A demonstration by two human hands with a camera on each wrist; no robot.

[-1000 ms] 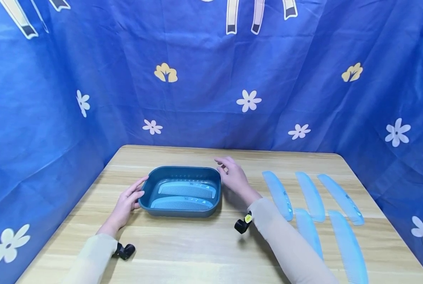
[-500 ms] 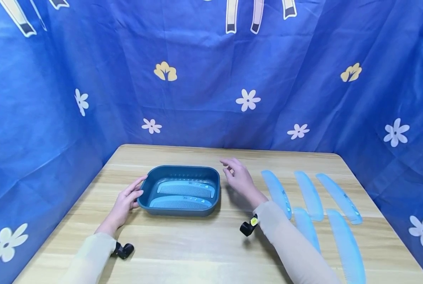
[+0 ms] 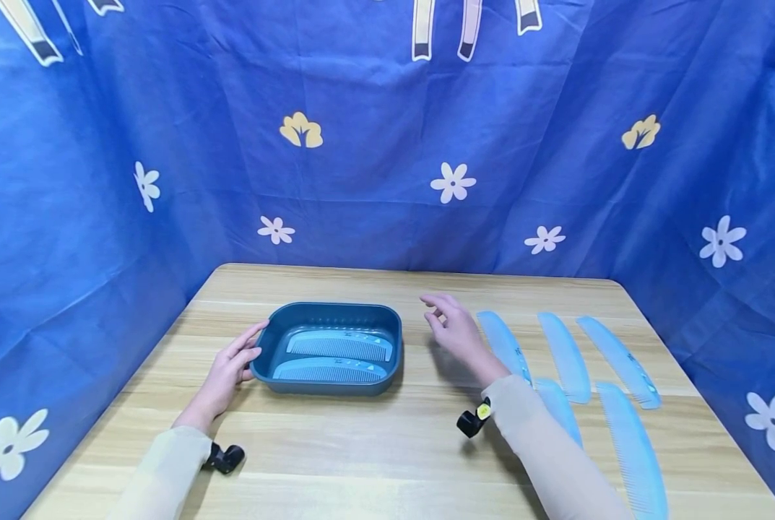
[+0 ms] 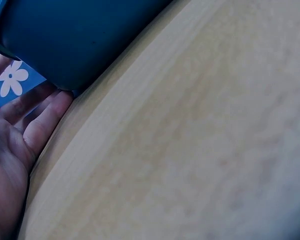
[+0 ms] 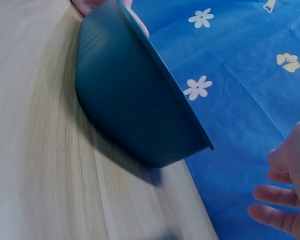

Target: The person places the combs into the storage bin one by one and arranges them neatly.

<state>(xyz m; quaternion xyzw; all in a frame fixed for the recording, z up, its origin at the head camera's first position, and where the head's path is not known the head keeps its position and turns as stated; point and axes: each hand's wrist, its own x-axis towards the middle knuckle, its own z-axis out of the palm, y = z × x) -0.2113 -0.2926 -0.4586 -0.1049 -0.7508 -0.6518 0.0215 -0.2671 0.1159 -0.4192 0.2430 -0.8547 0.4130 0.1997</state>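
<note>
A dark blue-green plastic basin (image 3: 328,386) stands on the table in the head view. Two light blue combs lie side by side in it, a rear comb (image 3: 341,339) and a front comb (image 3: 330,370). My left hand (image 3: 224,379) touches the basin's left end from outside, its fingers against the wall and rim; the left wrist view shows these fingers (image 4: 45,117) at a lower corner. Off the basin's right end, my right hand (image 3: 457,331) hovers with loosely bent fingers and holds nothing. Nearest to it on the right lies another light blue comb (image 3: 503,343).
Several more combs lie on the table's right side, among them a back comb (image 3: 565,357), a far-right comb (image 3: 621,365) and a front comb (image 3: 637,451). My right forearm partly covers a further comb (image 3: 559,408). A blue patterned cloth (image 3: 374,144) surrounds the wooden table (image 3: 361,455).
My right hand has moved away from the basin's right end, rightward toward the loose combs. My left hand stays at the basin, and the combs inside have not moved.
</note>
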